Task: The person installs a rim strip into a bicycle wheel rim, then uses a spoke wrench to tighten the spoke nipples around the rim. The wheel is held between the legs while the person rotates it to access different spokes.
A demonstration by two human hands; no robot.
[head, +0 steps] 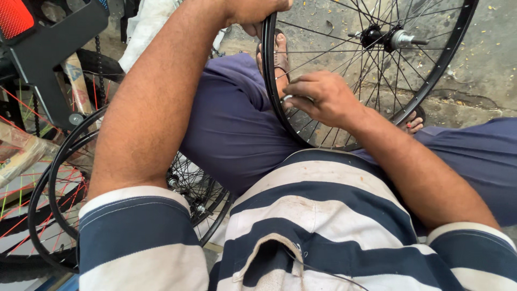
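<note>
1. Black-rimmed spoked bicycle wheel with a silver hub axle (377, 64): upright, standing between the knees, lower rim tucked against the lap, top edge cut off by the frame.
2. Already fully laced as far as visible, spokes running from hub to rim all the way round. No tyre or tube on it, bare rim only.
3. Right hand (323, 97) inside the rim near its lower left edge, fingers curled and pinched on a small silver tool or nipple (288, 98) at a spoke end. Too small to tell which.
4. Left hand (253, 13) clamped over the rim's upper left edge, fingers wrapped round it; only partly in frame.
5. Best guess on progress: building done, spoke-by-spoke tightening or truing underway. No way to tell how many spokes are sorted and how many are left.
6. Under the wheel: purple trousers (231, 124), a brown sandal (280, 54) showing through the spokes, toes of the other foot at the rim's right side.
7. Further out, left edge: more black wheels with red and green spokes (48, 199), a dark bike frame part with a red reflector (16, 16).
8. Beyond: dusty concrete floor (484, 59).
</note>
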